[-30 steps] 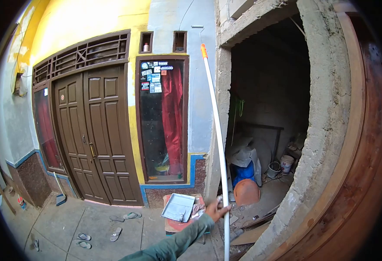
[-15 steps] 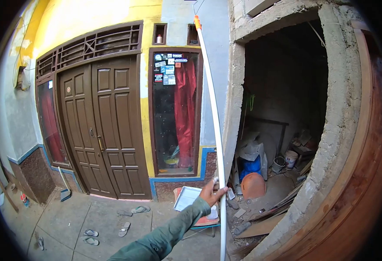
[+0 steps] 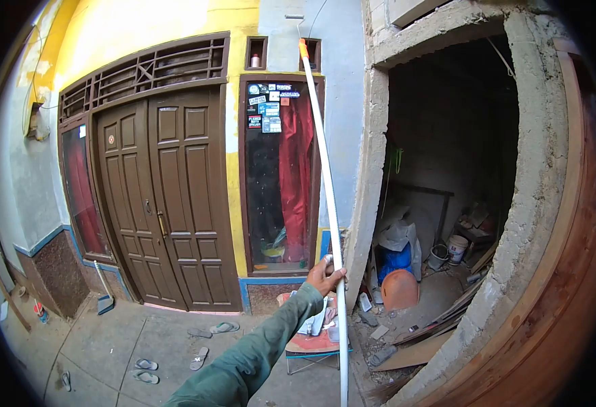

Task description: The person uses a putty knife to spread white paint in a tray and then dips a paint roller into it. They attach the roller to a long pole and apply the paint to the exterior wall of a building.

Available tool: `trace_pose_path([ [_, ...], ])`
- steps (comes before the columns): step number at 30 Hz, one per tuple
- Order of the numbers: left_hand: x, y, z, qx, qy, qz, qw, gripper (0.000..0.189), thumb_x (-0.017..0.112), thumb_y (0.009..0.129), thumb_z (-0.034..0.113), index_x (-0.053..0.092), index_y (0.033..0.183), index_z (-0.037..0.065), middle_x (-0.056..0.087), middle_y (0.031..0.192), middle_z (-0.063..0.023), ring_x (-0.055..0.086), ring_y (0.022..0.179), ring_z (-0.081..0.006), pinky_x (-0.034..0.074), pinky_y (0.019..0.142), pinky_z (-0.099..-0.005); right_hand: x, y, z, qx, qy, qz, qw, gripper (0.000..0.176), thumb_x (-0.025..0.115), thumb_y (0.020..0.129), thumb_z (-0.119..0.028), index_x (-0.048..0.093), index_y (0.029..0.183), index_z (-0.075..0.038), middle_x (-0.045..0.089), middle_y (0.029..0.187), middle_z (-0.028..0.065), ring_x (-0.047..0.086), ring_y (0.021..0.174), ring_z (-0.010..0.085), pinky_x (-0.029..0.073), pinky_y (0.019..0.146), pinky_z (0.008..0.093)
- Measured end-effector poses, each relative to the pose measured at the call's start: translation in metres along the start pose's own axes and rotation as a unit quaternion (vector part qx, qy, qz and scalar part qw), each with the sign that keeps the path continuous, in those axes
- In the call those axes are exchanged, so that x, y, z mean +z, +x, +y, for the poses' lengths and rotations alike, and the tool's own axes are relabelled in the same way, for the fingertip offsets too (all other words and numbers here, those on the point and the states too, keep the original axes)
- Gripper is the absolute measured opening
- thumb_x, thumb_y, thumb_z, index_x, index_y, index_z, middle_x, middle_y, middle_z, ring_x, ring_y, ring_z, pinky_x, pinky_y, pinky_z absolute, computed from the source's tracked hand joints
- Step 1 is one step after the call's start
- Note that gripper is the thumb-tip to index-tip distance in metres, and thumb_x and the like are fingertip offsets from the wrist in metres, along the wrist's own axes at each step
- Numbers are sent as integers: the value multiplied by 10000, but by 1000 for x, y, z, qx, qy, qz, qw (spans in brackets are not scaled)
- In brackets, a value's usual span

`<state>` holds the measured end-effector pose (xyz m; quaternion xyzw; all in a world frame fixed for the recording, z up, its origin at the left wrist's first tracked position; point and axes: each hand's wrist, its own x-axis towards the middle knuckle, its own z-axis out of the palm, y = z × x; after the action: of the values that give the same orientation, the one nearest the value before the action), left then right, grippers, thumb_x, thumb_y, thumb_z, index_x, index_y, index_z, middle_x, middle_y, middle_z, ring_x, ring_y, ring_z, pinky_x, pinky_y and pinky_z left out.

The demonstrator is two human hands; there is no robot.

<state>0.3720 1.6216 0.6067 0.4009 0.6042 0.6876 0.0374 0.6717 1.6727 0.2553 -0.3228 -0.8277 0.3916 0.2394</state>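
Observation:
My left hand [image 3: 325, 275], in a green sleeve, is closed around a long white pole [image 3: 328, 176]. The pole rises from the bottom edge, leaning slightly left, to an orange end [image 3: 303, 49]. Above that, a paint roller [image 3: 294, 17] on a thin wire frame is at the grey-blue wall [image 3: 342, 122], near the yellow paint. My right hand is out of view. Below my left hand is a small reddish table [image 3: 304, 344] with white items on it, partly behind my sleeve.
A brown double door [image 3: 159, 203] and a window with a red curtain [image 3: 296, 176] are on the left and centre. Sandals [image 3: 146, 377] and a dustpan [image 3: 105, 304] lie on the floor. A rough doorway [image 3: 372, 156] at right shows buckets [image 3: 456, 248] and planks [image 3: 410, 353].
The pole's orange end has shifted left and down in view, and the roller now shows. My left hand sits higher and further left; my sleeve now covers where the white tray showed.

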Motion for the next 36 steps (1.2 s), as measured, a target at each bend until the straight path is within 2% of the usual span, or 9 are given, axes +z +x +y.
trace_pose_path([
  [4, -6, 7, -21, -1, -15, -6, 1000, 420, 621, 881, 166, 412, 1175, -51, 645, 923, -137, 626, 788, -162, 515, 679, -312, 2, 0, -1, 4, -4, 2, 1000, 480, 472, 933, -365, 497, 1237, 5, 591, 948, 274, 547, 860, 424, 446, 738, 437],
  [6, -3, 7, -20, 13, -33, 7, 999, 340, 631, 874, 168, 433, 1106, 16, 618, 799, -57, 585, 690, -107, 495, 566, -259, 2, -1, -1, 6, -7, 2, 1000, 478, 472, 934, -364, 496, 1239, 4, 592, 947, 273, 548, 859, 423, 446, 737, 436],
  [9, -1, 5, -16, 3, -22, 8, 1000, 370, 637, 871, 182, 424, 1116, 5, 620, 788, -64, 587, 682, -110, 493, 565, -257, 3, -2, -2, 9, -9, 3, 1000, 476, 471, 934, -361, 495, 1242, 2, 592, 947, 271, 548, 857, 421, 447, 736, 435],
  [12, -1, 1, -14, -35, 16, -11, 999, 389, 613, 885, 152, 419, 1162, -41, 646, 918, -128, 625, 778, -156, 516, 678, -310, 4, -3, -2, 12, -10, 3, 1000, 474, 470, 935, -359, 494, 1244, 0, 592, 946, 269, 549, 854, 419, 448, 735, 434],
  [25, 4, -3, -21, -61, -37, -18, 997, 380, 607, 890, 144, 412, 1164, -32, 642, 904, -116, 622, 761, -151, 517, 664, -310, 9, -5, -4, 19, -19, 4, 1000, 466, 467, 938, -347, 488, 1255, -7, 594, 943, 261, 551, 844, 411, 453, 730, 428],
  [28, 4, -4, -36, -20, -29, -20, 999, 403, 629, 878, 223, 413, 1146, 13, 631, 813, -74, 615, 704, -142, 519, 559, -282, 10, -7, -3, 20, -21, 3, 1000, 464, 466, 939, -345, 487, 1258, -9, 594, 942, 259, 552, 842, 410, 454, 729, 427],
  [31, 2, -8, -38, -23, -20, -22, 999, 434, 632, 876, 234, 409, 1169, 4, 632, 815, -74, 616, 717, -137, 520, 563, -281, 11, -8, -4, 22, -24, 1, 999, 462, 466, 939, -342, 486, 1261, -11, 595, 941, 257, 553, 840, 408, 455, 728, 425],
  [34, 1, -11, -41, -49, 1, -13, 999, 373, 609, 888, 176, 435, 1147, -30, 659, 905, -132, 630, 758, -144, 513, 679, -302, 12, -9, -5, 24, -27, 0, 999, 460, 465, 940, -340, 484, 1263, -12, 595, 940, 255, 553, 837, 406, 456, 727, 424],
  [36, -1, -10, -50, -37, -7, -10, 999, 465, 629, 876, 241, 400, 1197, -6, 640, 813, -70, 606, 673, -131, 515, 532, -283, 13, -9, -6, 25, -29, 0, 999, 459, 464, 940, -338, 484, 1265, -14, 595, 940, 254, 553, 836, 405, 456, 726, 423],
])
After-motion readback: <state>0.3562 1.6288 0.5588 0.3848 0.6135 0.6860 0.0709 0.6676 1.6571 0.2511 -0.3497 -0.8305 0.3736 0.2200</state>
